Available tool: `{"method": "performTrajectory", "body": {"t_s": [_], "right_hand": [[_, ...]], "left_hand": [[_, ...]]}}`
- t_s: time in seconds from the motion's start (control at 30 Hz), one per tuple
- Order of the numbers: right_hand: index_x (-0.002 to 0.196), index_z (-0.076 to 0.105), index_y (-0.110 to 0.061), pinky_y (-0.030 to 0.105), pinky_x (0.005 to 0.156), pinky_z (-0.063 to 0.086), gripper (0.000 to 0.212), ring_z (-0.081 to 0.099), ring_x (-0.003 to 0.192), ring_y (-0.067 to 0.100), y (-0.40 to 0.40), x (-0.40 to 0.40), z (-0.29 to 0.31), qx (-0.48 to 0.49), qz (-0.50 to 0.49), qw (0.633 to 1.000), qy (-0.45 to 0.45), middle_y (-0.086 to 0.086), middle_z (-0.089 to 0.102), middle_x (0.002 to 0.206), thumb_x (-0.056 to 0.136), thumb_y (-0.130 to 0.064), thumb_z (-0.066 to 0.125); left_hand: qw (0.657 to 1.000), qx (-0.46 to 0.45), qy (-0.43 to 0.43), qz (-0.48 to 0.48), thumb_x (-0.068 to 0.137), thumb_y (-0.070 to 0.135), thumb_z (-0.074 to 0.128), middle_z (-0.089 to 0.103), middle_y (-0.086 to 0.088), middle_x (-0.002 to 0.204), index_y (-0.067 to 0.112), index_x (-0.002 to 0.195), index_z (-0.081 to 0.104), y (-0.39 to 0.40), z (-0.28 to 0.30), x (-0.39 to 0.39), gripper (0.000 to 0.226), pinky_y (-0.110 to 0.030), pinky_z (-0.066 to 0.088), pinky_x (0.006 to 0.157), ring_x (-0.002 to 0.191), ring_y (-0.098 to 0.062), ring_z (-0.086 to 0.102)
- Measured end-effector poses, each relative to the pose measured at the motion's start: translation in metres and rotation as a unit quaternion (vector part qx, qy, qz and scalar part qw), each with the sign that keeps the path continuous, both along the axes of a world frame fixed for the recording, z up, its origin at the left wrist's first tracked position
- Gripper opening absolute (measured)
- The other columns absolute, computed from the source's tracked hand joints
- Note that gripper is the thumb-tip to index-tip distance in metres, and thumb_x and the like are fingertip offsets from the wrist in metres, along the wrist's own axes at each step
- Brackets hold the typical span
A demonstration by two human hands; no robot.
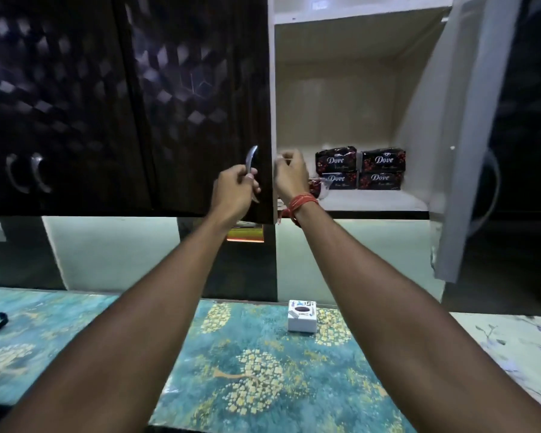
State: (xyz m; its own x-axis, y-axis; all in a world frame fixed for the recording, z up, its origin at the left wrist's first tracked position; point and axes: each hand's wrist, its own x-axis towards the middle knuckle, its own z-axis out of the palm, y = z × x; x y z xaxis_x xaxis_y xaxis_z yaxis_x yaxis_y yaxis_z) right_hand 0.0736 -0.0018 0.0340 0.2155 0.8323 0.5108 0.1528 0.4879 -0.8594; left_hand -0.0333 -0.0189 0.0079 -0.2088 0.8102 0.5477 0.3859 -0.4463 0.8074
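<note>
handle (251,164): shiny smooth metal | door (185,89): glossy dark laminate | packets (383,159): glossy wrap | shelf (372,200): matt white

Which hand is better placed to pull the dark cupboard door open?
Left. The left hand grips the silver handle of the door; the right hand is off it, fingers curled at the edge of the open shelf beside the Dove packs.

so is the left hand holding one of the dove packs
No, the left hand grips the silver handle of the dark door, while the Dove packs lie on the open shelf.
</note>
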Motion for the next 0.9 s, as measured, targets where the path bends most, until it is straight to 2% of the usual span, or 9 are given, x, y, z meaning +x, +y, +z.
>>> {"method": "performTrajectory", "body": {"t_s": [0.07, 0.1, 0.2, 0.27, 0.37, 0.5, 0.67, 0.8, 0.9], "right_hand": [[0.088, 0.05, -0.016, 0.032, 0.071, 0.04, 0.022, 0.051, 0.078, 0.017, -0.027, -0.025, 0.002, 0.002, 0.063, 0.997, 0.05, 0.003, 0.054, 0.083, 0.101, -0.023, 0.035], [0.086, 0.051, -0.016, 0.034, 0.072, 0.042, 0.027, 0.052, 0.077, 0.018, -0.038, -0.04, -0.001, 0.006, 0.094, 0.993, 0.073, 0.003, 0.053, 0.08, 0.102, -0.027, 0.032], [0.086, 0.061, -0.023, 0.044, 0.086, 0.051, 0.031, 0.062, 0.09, 0.026, -0.064, -0.079, -0.012, 0.015, 0.171, 0.977, 0.129, 0.009, 0.064, 0.091, 0.096, -0.04, 0.037], [0.086, 0.064, -0.02, 0.048, 0.084, 0.053, 0.028, 0.061, 0.085, 0.025, -0.076, -0.097, -0.015, 0.029, 0.202, 0.97, 0.129, 0.009, 0.064, 0.088, 0.096, -0.036, 0.042], [0.089, 0.065, -0.02, 0.048, 0.076, 0.056, 0.017, 0.063, 0.083, 0.021, -0.091, -0.122, -0.014, 0.046, 0.254, 0.961, 0.095, 0.004, 0.066, 0.088, 0.095, -0.024, 0.05], [0.106, 0.068, -0.024, 0.041, 0.083, 0.057, 0.019, 0.066, 0.097, 0.019, -0.107, -0.165, -0.012, 0.074, 0.266, 0.961, -0.01, 0.0, 0.069, 0.103, 0.092, -0.022, 0.054], [0.128, 0.06, -0.023, 0.042, 0.097, 0.052, 0.035, 0.059, 0.11, 0.022, -0.126, -0.231, -0.015, 0.1, 0.257, 0.955, -0.11, 0.008, 0.059, 0.123, 0.095, -0.017, 0.047], [0.132, 0.056, -0.015, 0.042, 0.107, 0.042, 0.04, 0.053, 0.122, 0.025, -0.127, -0.282, -0.02, 0.128, 0.228, 0.946, -0.191, 0.011, 0.054, 0.135, 0.096, -0.008, 0.042], [0.136, 0.051, -0.012, 0.036, 0.114, 0.033, 0.043, 0.042, 0.135, 0.023, -0.125, -0.31, -0.027, 0.135, 0.213, 0.934, -0.253, 0.009, 0.045, 0.147, 0.097, -0.003, 0.037]], "left_hand": [[1.0, 0.015, -0.012, -0.005, 0.101, 0.015, 0.048, 0.068, -0.004, 0.085, 0.016, 0.109, 0.066, -0.029, 0.0, -0.024, 0.02, -0.039, 0.059, 0.085, 0.09, -0.02, 0.069], [0.999, 0.022, -0.029, 0.008, 0.101, 0.015, 0.049, 0.068, -0.003, 0.085, 0.017, 0.108, 0.067, -0.041, 0.0, -0.033, 0.02, -0.043, 0.059, 0.087, 0.088, -0.019, 0.069], [0.997, 0.029, -0.053, 0.042, 0.099, 0.012, 0.05, 0.07, -0.002, 0.089, 0.025, 0.1, 0.068, -0.075, -0.008, -0.06, 0.022, -0.049, 0.057, 0.088, 0.085, -0.019, 0.067], [0.996, 0.031, -0.053, 0.064, 0.096, 0.019, 0.049, 0.073, -0.003, 0.096, 0.031, 0.095, 0.069, -0.093, -0.011, -0.083, 0.023, -0.053, 0.056, 0.09, 0.092, -0.025, 0.069], [0.992, 0.034, -0.053, 0.111, 0.095, 0.031, 0.044, 0.071, -0.009, 0.101, 0.023, 0.105, 0.066, -0.115, -0.011, -0.115, 0.025, -0.054, 0.055, 0.088, 0.097, -0.031, 0.068], [0.98, 0.068, -0.058, 0.178, 0.104, 0.036, 0.033, 0.065, -0.011, 0.116, 0.013, 0.123, 0.056, -0.145, -0.009, -0.152, 0.037, -0.036, 0.051, 0.082, 0.105, -0.026, 0.063], [0.974, 0.066, -0.012, 0.218, 0.101, 0.047, 0.032, 0.058, -0.007, 0.138, 0.022, 0.143, 0.045, -0.161, -0.014, -0.225, 0.051, -0.045, 0.049, 0.102, 0.124, -0.025, 0.057], [0.978, 0.024, 0.009, 0.209, 0.105, 0.032, 0.036, 0.051, -0.006, 0.146, 0.026, 0.154, 0.028, -0.166, -0.01, -0.276, 0.05, -0.046, 0.047, 0.106, 0.128, -0.025, 0.053], [0.976, -0.02, 0.037, 0.214, 0.104, 0.018, 0.037, 0.048, -0.005, 0.148, 0.03, 0.157, 0.013, -0.166, -0.011, -0.308, 0.059, -0.032, 0.046, 0.098, 0.128, -0.026, 0.053]]}}
